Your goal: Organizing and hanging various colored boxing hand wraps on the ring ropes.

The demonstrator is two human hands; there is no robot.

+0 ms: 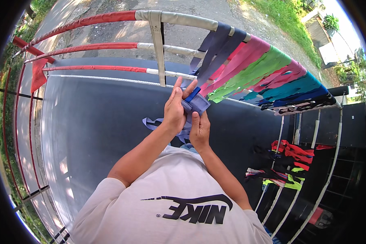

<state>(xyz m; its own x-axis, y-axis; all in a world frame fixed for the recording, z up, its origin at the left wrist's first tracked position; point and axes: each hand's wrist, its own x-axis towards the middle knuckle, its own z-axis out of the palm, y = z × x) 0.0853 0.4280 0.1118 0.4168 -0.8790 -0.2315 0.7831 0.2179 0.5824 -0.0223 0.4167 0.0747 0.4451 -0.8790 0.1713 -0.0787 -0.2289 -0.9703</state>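
Observation:
A blue-grey hand wrap [199, 104], its end folded flat and crossed by a darker blue strap, lies between my two hands. My left hand [174, 109] is raised with its palm against the wrap's left side, fingers pointing away from me. Below the wrap my right hand [200, 129] holds it, with the thumb on its near edge; the other fingers are partly hidden behind it. The rest of the wrap hangs in loose loops [151, 122] below and behind my wrists.
Padded boxing ring ropes [91, 47] run ahead over the dark ring floor [109, 103]. Strips in purple, pink, green [256, 68], teal and blue drape over the ropes at right. More red, black and yellow cloths [297, 152] hang on the right-hand ropes.

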